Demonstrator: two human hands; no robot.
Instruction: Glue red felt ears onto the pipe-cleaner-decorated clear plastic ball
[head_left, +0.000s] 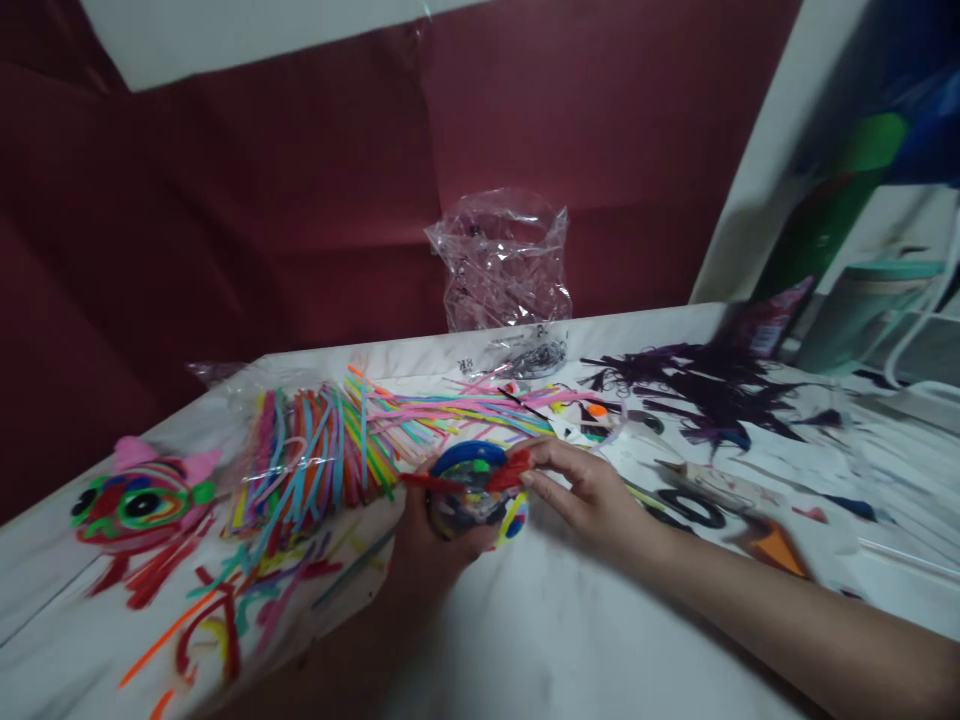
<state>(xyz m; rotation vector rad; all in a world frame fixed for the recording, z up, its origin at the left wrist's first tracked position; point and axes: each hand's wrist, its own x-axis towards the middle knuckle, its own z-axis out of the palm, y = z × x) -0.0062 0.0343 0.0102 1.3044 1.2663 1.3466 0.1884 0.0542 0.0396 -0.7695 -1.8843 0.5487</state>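
My left hand [420, 540] is wrapped round a small clear plastic container [469, 475] with a blue ring of pipe cleaner at its rim and colourful shapes on its side. My right hand [589, 490] pinches a red pipe cleaner [517, 468] at the container's right side. More red stretches across toward the left hand's fingertips; whether it is the same piece, I cannot tell. On the left sits a figure [142, 505] covered in coloured pipe cleaners, with goggle eyes, pink ears and red strands below.
A bundle of colourful pipe cleaners [307, 450] in clear plastic lies left of my hands. Cut scraps [225, 620] are scattered in front of it. Behind stands a clear plastic bag [510, 265]. On the right are purple strands [697, 390], black-handled scissors [694, 508] and a glue gun [720, 485].
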